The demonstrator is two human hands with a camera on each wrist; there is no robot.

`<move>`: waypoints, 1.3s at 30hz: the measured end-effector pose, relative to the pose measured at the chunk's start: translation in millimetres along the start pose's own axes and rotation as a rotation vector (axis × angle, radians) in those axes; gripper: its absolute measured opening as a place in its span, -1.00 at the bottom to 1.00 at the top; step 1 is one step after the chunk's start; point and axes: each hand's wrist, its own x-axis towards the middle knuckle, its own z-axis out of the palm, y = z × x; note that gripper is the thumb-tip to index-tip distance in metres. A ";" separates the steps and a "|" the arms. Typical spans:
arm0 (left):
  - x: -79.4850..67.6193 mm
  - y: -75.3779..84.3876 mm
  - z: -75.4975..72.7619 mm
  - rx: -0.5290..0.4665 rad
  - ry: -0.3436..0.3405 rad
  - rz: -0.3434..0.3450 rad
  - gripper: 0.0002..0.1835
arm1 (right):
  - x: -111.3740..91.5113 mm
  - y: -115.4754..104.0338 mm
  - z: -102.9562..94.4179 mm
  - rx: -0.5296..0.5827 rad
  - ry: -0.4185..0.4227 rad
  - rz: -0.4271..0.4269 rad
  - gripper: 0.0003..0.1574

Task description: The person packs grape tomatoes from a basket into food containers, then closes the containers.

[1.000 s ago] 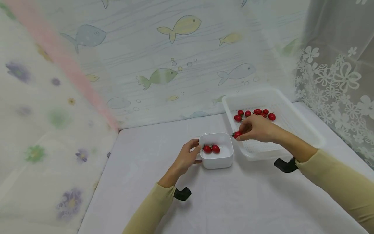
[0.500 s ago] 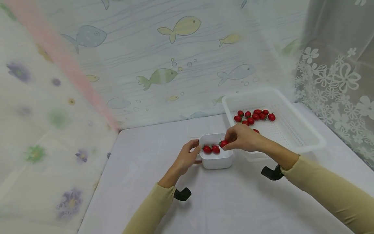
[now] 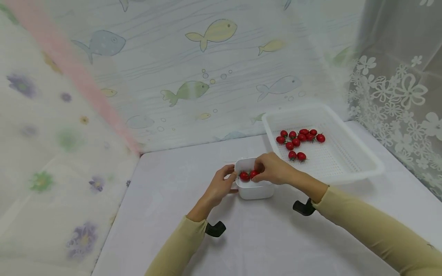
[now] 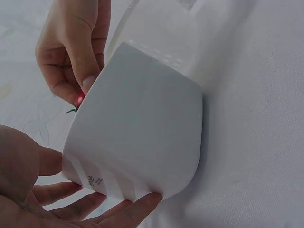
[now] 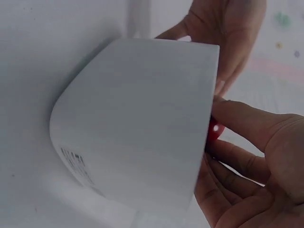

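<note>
My left hand grips a small white box by its left side, thumb at the rim and fingers along the wall. Inside the box a cherry tomato lies near the left wall, and another red tomato shows beside my right fingertips. My right hand reaches over the box's right rim. In the right wrist view its thumb and fingers pinch a cherry tomato, mostly hidden by the box wall. A bit of red tomato with a green stem also shows by the right hand in the left wrist view.
To the right stands a larger white perforated basket with several cherry tomatoes at its left part. A white cloth covers the table. Fish-patterned curtain hangs behind, and lacy curtain at the right.
My right hand has moved left and down from the basket's edge into the white box, carrying a cherry tomato. More tomatoes in the basket are now uncovered. The left hand has stayed on the box.
</note>
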 end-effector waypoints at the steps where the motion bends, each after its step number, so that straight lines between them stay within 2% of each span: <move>1: 0.1 -0.2 -0.2 -0.003 -0.003 0.000 -0.58 | 1.4 0.1 2.3 -0.006 0.001 -0.006 -0.82; 9: -0.8 3.4 -2.6 -0.037 -0.040 0.007 -0.56 | 17.2 2.1 20.2 -0.085 -0.002 0.010 -0.80; 17: -13.7 23.8 -1.8 -0.026 -0.055 0.009 -0.55 | 29.0 5.8 36.3 -0.234 0.027 -0.016 -0.72; 20: -15.1 25.3 -1.4 -0.022 -0.047 0.008 -0.55 | 31.3 5.2 38.6 -0.221 0.027 -0.019 -0.70; 24: -13.1 23.0 -2.1 -0.034 -0.043 0.005 -0.55 | 35.1 5.5 40.7 -0.185 0.006 0.017 -0.71; 30: -11.9 20.5 -3.1 -0.048 -0.058 0.014 -0.54 | 40.5 9.6 44.3 -0.201 -0.012 0.067 -0.68; 39: -10.8 18.1 -2.8 -0.057 -0.066 0.022 -0.55 | 43.6 13.1 47.8 -0.170 -0.019 0.093 -0.80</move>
